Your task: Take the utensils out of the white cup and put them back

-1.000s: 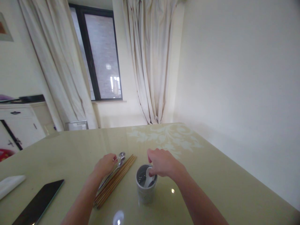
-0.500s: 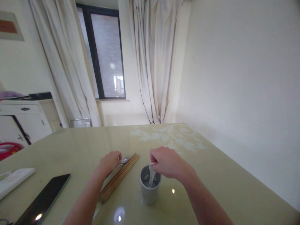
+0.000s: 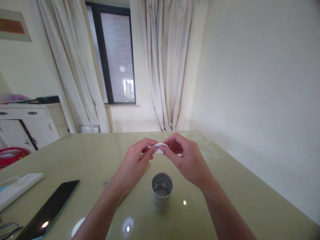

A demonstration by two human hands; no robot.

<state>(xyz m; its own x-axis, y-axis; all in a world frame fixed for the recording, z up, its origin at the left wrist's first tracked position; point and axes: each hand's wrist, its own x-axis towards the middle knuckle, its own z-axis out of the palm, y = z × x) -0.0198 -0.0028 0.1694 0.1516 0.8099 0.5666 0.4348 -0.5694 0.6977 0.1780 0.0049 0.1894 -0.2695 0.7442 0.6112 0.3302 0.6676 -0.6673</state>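
Observation:
In the head view, my left hand [image 3: 140, 155] and my right hand [image 3: 183, 153] meet above the table, pinching a white soup spoon [image 3: 158, 149] between thumbs and fingers. Only its pale curved edge shows; the fingers cover the rest. Below the hands stands a grey utensil holder [image 3: 162, 203], upright, with drain holes in its bottom and nothing else visible inside. A bundle of wooden chopsticks [image 3: 127, 192] lies to its left, mostly behind my left forearm. One end of a metal spoon [image 3: 106, 182] sticks out left of that forearm.
On the left of the glossy table [image 3: 95, 153] lie a black tablet-like slab [image 3: 51, 208], a white flat object [image 3: 21, 188] and a dark cable [image 3: 10, 226]. A red basket [image 3: 13, 156] stands beyond the left edge. A wall [image 3: 255, 83] borders the right side.
My right hand has lifted the white soup spoon out of the holder, up and away. My left hand has let go of the metal spoon and joined it on the soup spoon.

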